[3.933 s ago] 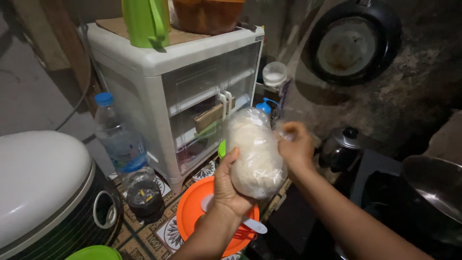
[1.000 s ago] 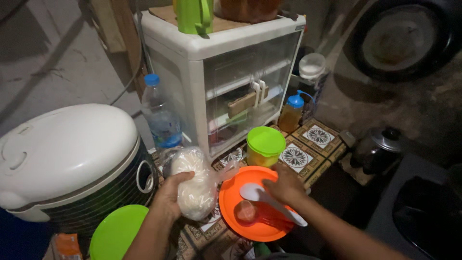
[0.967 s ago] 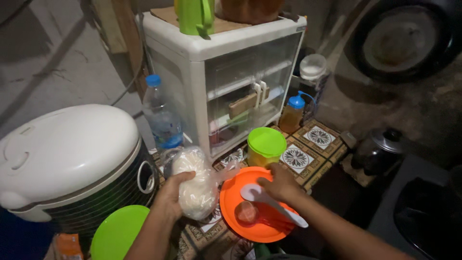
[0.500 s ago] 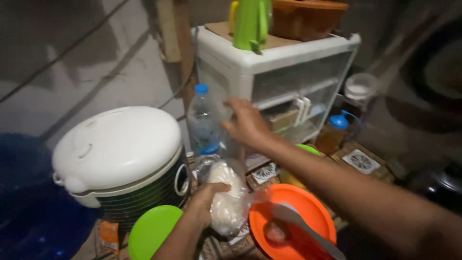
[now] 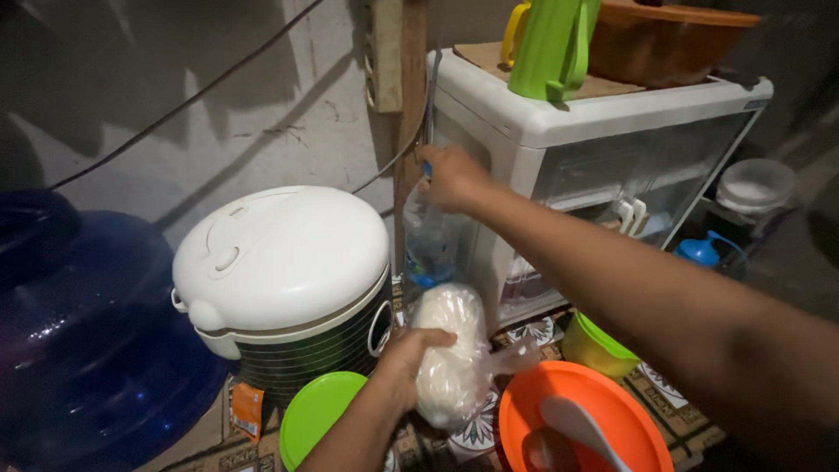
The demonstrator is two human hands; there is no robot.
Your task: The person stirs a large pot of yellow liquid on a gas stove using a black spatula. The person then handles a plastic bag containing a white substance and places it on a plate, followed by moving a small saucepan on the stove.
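Bagged white dough [image 5: 450, 354] gripped upright by left hand [image 5: 404, 358]; right hand [image 5: 452, 177], at twelve o'clock, clasps water bottle [image 5: 428, 240] top.

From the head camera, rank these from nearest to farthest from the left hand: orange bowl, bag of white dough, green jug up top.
1. Bag of white dough: gripped by the left hand.
2. Orange bowl: low, to the right.
3. Green jug: up on the white drawer unit.
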